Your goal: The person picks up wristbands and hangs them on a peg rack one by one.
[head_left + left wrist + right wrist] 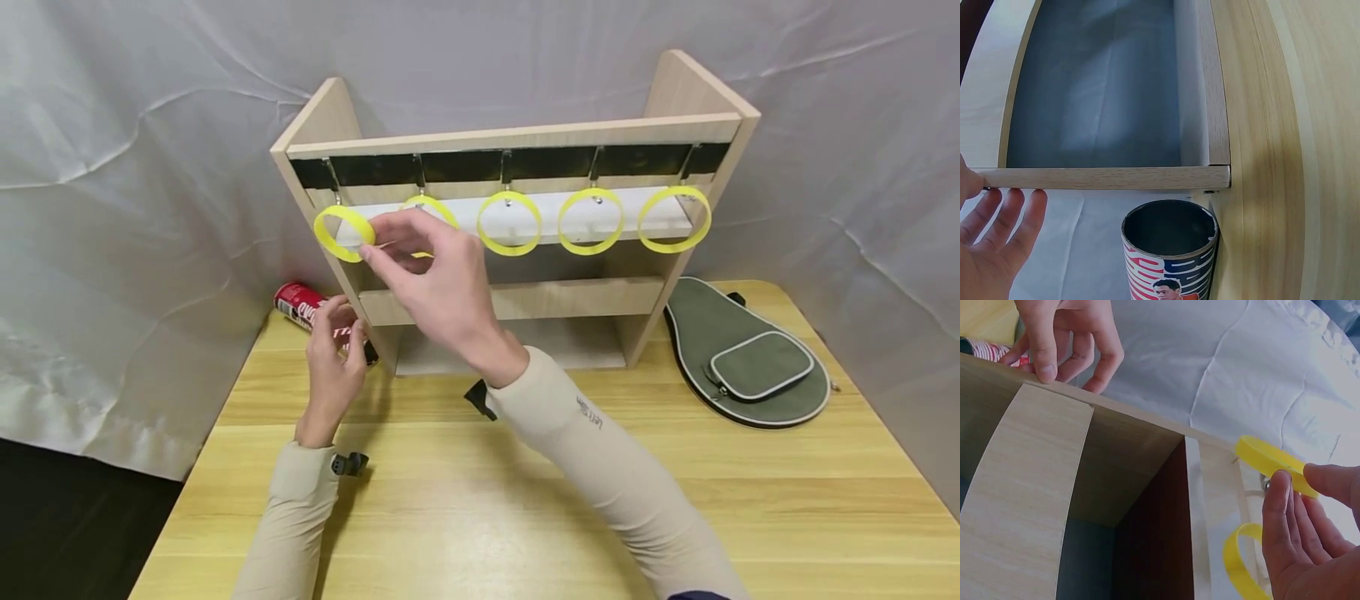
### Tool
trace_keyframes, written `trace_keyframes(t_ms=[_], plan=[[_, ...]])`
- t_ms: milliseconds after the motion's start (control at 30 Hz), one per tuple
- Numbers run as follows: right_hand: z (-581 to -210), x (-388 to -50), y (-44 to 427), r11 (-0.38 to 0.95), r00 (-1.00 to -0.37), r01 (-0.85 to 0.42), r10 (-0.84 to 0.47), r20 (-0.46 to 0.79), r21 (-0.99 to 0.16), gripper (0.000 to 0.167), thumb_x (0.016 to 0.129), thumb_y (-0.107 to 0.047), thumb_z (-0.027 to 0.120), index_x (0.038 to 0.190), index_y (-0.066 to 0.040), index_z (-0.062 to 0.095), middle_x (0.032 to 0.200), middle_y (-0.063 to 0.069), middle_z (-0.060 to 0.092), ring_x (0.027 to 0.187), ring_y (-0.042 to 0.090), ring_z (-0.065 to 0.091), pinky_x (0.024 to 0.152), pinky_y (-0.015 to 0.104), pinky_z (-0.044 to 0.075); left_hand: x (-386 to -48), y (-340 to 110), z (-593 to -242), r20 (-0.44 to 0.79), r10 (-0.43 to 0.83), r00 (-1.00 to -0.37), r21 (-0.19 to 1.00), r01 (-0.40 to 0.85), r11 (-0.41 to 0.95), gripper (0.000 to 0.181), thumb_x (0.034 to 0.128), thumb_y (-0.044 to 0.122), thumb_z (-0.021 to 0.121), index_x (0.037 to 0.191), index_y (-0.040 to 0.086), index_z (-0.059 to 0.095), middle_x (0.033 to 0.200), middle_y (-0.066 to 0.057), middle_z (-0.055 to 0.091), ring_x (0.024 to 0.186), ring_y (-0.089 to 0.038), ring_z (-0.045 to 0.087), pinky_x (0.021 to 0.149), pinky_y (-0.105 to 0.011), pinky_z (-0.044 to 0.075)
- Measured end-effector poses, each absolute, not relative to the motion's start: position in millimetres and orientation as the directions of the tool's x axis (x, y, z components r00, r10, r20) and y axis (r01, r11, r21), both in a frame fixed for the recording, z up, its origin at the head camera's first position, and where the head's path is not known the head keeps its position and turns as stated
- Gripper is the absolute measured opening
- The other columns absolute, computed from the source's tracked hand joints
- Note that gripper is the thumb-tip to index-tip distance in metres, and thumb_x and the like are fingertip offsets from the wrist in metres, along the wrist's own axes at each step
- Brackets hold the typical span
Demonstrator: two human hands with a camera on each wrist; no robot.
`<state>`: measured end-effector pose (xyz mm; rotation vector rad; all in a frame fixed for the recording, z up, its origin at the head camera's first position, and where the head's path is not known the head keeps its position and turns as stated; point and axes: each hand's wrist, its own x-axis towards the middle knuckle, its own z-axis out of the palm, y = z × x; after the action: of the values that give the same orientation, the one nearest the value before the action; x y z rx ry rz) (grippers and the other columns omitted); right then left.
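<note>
My right hand (450, 283) pinches a yellow ring (363, 225) between thumb and fingers, at the leftmost hook of a wooden shelf (570, 298). Whether this ring hangs on its hook, I cannot tell. Lower down, my left hand (333, 375) grips the edge of the shelf's left side panel (1110, 179), thumb on one face and fingers on the other. More yellow rings hang in a row from the other hooks, such as the middle ring (537, 225); the right hand partly hides the second one.
A red printed cylinder (296, 302), its hollow end visible in the left wrist view, lies against the shelf's left side. To the right, a green paddle-shaped case (697, 333) with a zipped pocket lies on the wooden table (465, 517). Grey cloth (480, 58) hangs behind.
</note>
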<state>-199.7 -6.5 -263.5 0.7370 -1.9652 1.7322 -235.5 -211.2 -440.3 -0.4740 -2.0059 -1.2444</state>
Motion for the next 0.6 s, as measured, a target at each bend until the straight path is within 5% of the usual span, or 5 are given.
trace_keyframes(t_ms=[367,600], plan=[[-259.7,-206.8,-8.5,0.109,-0.808,-0.589,-0.067,0.586,-0.8,0.025,0.095,-0.009,0.085,0.118,-0.003,0.081,0.11,0.012,0.085,0.095,0.017,0.082,0.083,0.025,0.068,-237.1,-213.7,-442.0,0.729,-0.056,-0.682,0.617,0.621,0.483,0.036,0.1057,-0.006,0.062,0.14,-0.012,0.053,0.11,-0.031,0.07,0.093,-0.011,0.067,0.078,-0.009,0.057],[-261.6,-204.9,-9.6,0.16,-0.809,-0.586,-0.066,0.584,-0.794,0.026,0.096,-0.01,0.085,0.12,-0.001,0.081,0.108,0.014,0.085,0.093,0.019,0.083,0.083,0.021,0.066,-237.3,-213.3,-441.7,0.73,-0.057,-0.681,0.615,0.619,0.488,0.036,0.1057,-0.006,0.063,0.141,-0.011,0.054,0.11,-0.03,0.071,0.091,-0.019,0.068,0.078,-0.008,0.056]])
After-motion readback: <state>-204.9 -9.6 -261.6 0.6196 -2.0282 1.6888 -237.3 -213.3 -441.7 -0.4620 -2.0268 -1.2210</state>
